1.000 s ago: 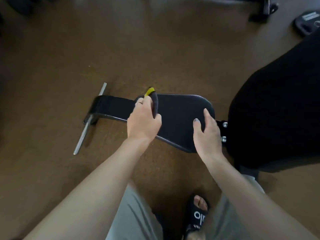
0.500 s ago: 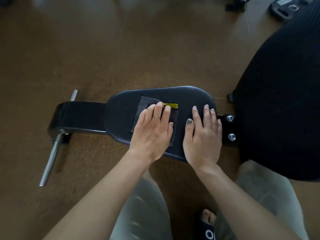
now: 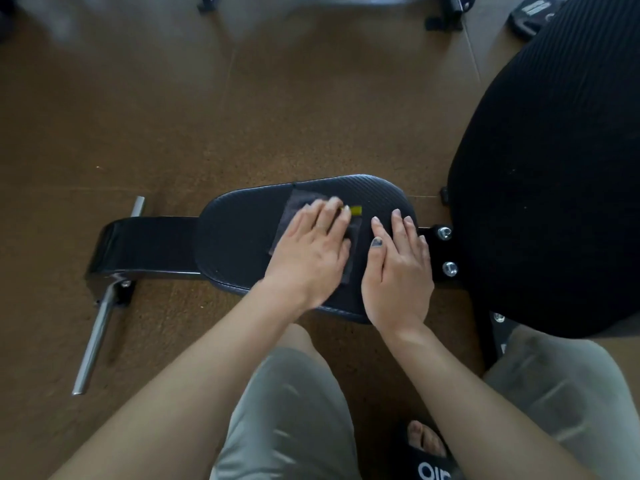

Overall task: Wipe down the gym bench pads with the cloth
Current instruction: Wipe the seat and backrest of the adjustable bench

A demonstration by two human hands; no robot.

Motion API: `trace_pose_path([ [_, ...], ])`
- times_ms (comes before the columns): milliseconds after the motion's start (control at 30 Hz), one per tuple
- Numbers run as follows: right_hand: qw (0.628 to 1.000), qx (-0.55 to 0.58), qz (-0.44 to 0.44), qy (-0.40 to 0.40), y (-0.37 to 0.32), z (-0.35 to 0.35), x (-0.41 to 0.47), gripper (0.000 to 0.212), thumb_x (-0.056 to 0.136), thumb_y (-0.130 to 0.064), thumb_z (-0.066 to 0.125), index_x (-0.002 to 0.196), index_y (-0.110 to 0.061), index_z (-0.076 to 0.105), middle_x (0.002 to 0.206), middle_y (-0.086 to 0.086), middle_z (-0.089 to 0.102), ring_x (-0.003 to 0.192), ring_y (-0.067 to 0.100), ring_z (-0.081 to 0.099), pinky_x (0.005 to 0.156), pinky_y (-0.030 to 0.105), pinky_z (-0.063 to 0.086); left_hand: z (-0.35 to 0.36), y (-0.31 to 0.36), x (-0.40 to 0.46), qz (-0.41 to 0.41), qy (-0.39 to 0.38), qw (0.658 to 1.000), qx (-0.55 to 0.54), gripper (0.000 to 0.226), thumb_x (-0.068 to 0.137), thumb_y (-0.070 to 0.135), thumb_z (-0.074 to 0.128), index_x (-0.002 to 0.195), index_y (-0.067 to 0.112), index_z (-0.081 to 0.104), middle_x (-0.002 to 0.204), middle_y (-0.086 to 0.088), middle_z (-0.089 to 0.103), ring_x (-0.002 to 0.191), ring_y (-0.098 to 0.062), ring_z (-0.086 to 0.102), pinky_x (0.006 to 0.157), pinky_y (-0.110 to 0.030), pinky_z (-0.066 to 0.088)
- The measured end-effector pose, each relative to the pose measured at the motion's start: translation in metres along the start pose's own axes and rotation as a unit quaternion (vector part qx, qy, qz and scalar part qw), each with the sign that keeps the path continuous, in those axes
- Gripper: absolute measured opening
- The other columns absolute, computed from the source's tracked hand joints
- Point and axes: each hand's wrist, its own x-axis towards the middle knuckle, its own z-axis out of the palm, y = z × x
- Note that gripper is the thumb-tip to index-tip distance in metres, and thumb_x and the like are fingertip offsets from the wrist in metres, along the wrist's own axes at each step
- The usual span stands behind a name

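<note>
The small black seat pad [image 3: 239, 237] of the gym bench lies across the middle of the view. A dark grey cloth [image 3: 294, 209] with a yellow tag [image 3: 356, 211] is spread flat on it. My left hand [image 3: 311, 251] presses the cloth down with straight fingers and looks motion-blurred. My right hand [image 3: 398, 268] lies flat on the pad's right end, beside the cloth. The large black back pad [image 3: 554, 174] rises at the right, joined by a bolted bracket [image 3: 446, 251].
The bench's front leg [image 3: 145, 244] and steel crossbar [image 3: 100, 320] stretch left over the brown floor [image 3: 173, 116]. Another black frame [image 3: 443, 12] and a weight plate [image 3: 530, 12] sit at the top. My knees and a sandalled foot [image 3: 429, 452] are below.
One second ago my left hand gripped the bunched cloth at the pad's far edge. It has since spread the cloth flat and slid it over the pad. My right hand stayed on the right end.
</note>
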Motion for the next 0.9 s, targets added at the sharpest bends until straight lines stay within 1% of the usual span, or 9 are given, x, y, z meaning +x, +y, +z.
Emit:
trace_pose_path([
  [100,0.996,0.082,0.019,-0.005,0.005,-0.003,0.001,0.059,0.107,-0.038,0.015,0.151,-0.016,0.048,0.162,0.002,0.039,0.154,0.010,0.023,0.128,0.034,0.012,0.010,0.011,-0.046,0.017,0.001,1.000,0.002,0.064,0.107,0.043,0.007,0.164,0.015,0.019,0.171,-0.007,0.019,0.158,-0.025,0.014,0.130,-0.043,0.009],
  [167,0.994,0.102,0.025,0.004,0.006,-0.002,0.001,0.060,0.107,-0.038,0.015,0.151,-0.014,0.047,0.161,0.001,0.042,0.153,0.008,0.025,0.128,0.034,0.015,0.007,0.015,-0.047,0.016,0.003,1.000,-0.003,0.065,0.106,0.044,0.005,0.165,0.017,0.016,0.173,-0.005,0.014,0.159,-0.022,0.010,0.129,-0.038,-0.001],
  [233,0.995,0.097,0.029,0.022,0.006,0.000,0.000,0.058,0.108,-0.036,0.017,0.149,-0.011,0.050,0.158,0.003,0.046,0.152,0.010,0.030,0.128,0.035,0.018,0.001,0.015,-0.031,0.021,-0.001,1.000,-0.004,0.069,0.102,0.045,-0.003,0.165,0.018,0.005,0.174,-0.002,0.002,0.160,-0.020,0.000,0.126,-0.035,-0.009],
  [267,0.994,0.096,0.033,0.030,0.005,0.001,0.000,0.057,0.108,-0.034,0.018,0.148,-0.010,0.051,0.156,0.004,0.048,0.151,0.011,0.032,0.127,0.035,0.020,-0.002,0.016,-0.017,0.024,0.002,1.000,-0.005,0.069,0.102,0.045,-0.004,0.165,0.018,0.002,0.174,-0.001,-0.001,0.160,-0.019,-0.002,0.127,-0.034,-0.008],
  [400,0.994,0.094,0.041,0.046,0.005,0.002,0.000,0.056,0.107,-0.030,0.021,0.145,-0.008,0.055,0.152,0.005,0.053,0.148,0.013,0.038,0.126,0.035,0.023,-0.010,0.020,0.053,0.000,0.004,1.000,-0.020,0.061,0.111,0.041,0.013,0.165,0.017,0.002,0.174,0.001,-0.002,0.159,-0.020,-0.001,0.129,-0.036,-0.001],
  [500,0.987,0.147,0.056,0.026,0.003,-0.004,0.003,0.058,0.107,-0.035,0.019,0.148,-0.011,0.052,0.155,0.002,0.050,0.149,0.008,0.035,0.127,0.034,0.023,-0.012,0.030,0.061,-0.011,-0.003,1.000,-0.029,0.061,0.111,0.040,0.014,0.165,0.016,-0.001,0.174,0.000,-0.006,0.159,-0.019,-0.005,0.129,-0.037,-0.005],
  [633,0.953,0.278,0.121,-0.024,0.015,-0.013,0.006,0.051,0.112,-0.031,0.022,0.159,-0.018,0.036,0.165,-0.005,0.034,0.152,-0.001,0.023,0.126,0.024,0.017,-0.006,0.033,-0.003,0.039,-0.025,0.999,-0.012,0.062,0.110,0.042,0.009,0.164,0.018,-0.009,0.172,0.003,-0.017,0.158,-0.014,-0.015,0.129,-0.035,-0.011],
  [767,0.946,0.283,0.155,-0.029,0.023,-0.007,0.000,0.049,0.113,-0.028,0.023,0.161,-0.021,0.030,0.167,-0.008,0.029,0.152,-0.003,0.020,0.119,0.008,0.013,-0.006,0.035,0.004,0.043,-0.011,0.999,-0.005,0.061,0.110,0.043,0.009,0.164,0.021,-0.008,0.172,0.005,-0.014,0.158,-0.013,-0.014,0.127,-0.033,-0.013],
  [900,0.944,0.284,0.166,-0.023,0.025,-0.004,0.002,0.049,0.113,-0.027,0.024,0.160,-0.021,0.032,0.165,-0.009,0.032,0.150,-0.004,0.022,0.118,0.008,0.013,-0.006,0.040,0.047,0.055,-0.007,0.998,-0.004,0.060,0.110,0.041,0.012,0.165,0.020,-0.001,0.174,0.004,-0.005,0.159,-0.015,-0.005,0.129,-0.035,-0.006],
])
